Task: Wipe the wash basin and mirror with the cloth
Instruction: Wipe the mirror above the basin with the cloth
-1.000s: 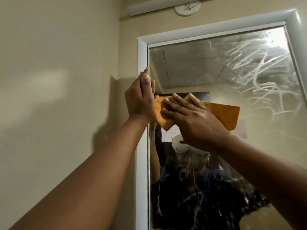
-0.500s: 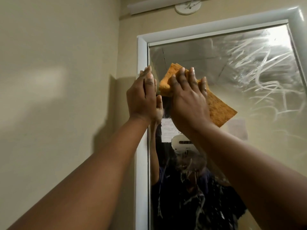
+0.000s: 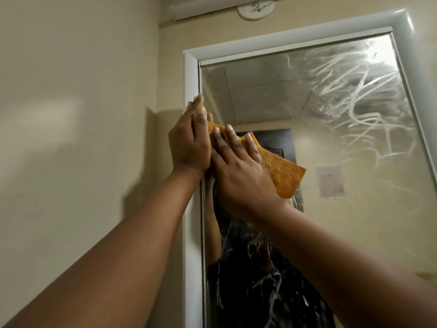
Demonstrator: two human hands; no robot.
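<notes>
A tall mirror in a white frame hangs on the wall, its glass smeared with white soapy streaks at the upper right and lower middle. My right hand presses an orange cloth flat against the glass near the left edge, fingers straight. My left hand rests flat on the mirror's left frame, fingers straight and pointing up, touching the right hand. The wash basin is out of view.
A beige wall fills the left side. Above the mirror sit a white trim strip and a round white fitting. The mirror reflects a person and a paper sheet on the opposite wall.
My right hand slid the cloth up the glass, then back down and left against my left hand. The left hand stayed on the frame.
</notes>
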